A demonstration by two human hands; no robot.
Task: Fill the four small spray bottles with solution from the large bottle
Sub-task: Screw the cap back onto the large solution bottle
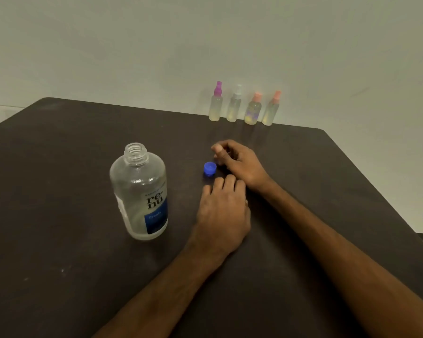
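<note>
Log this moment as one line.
large bottle: upright, uncapped | blue cap: on table, beside right hand | left hand: near cap, holds nothing | four spray bottles: far edge, tops on

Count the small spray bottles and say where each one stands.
4, in a row at the far edge of the table: the purple-topped bottle leftmost, the white-topped bottle next, then the wider pink-topped bottle, and the slim pink-topped bottle rightmost. None looks hidden.

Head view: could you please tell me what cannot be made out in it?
Head view:
- Small spray bottles: far and blurred; fill levels unreadable.
- Left hand: fingertips curl under, hidden by its own back.
- Right hand: curled fingers hide the palm; any hold unclear.
- Large bottle: small label print blurred.
- Table: near edge cut off by frame bottom.
</note>
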